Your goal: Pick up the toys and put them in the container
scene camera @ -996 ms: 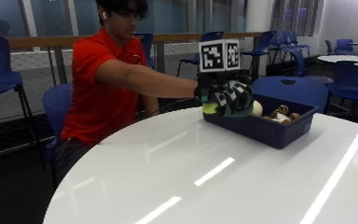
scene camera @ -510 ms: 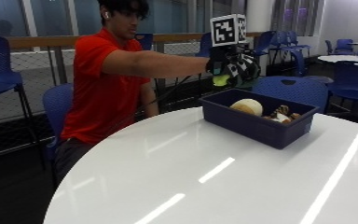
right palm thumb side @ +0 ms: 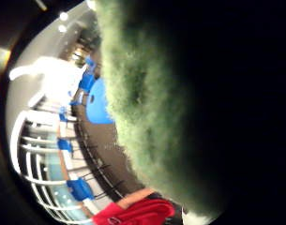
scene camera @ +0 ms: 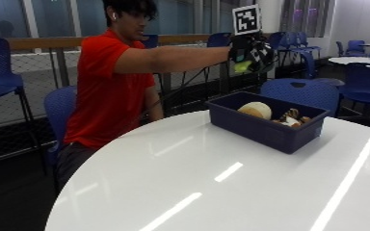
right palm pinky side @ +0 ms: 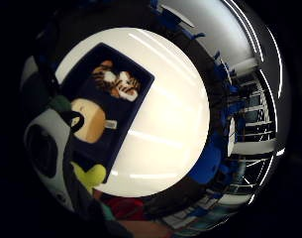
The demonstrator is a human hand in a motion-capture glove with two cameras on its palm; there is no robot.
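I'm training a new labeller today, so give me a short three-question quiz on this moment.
1. True or false: the gloved right hand is raised above the blue container.
2. Which lies in the container? A) a striped tiger toy and a round tan toy B) a red ball C) nothing
3. Fill in: the hand grips a green ___ toy.

Key: 1 true; 2 A; 3 plush.

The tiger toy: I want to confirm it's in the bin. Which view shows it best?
The little finger side palm view: it looks down into the blue bin, showing the tiger toy inside. The outside view shows only its top above the rim. The thumb side view shows none.
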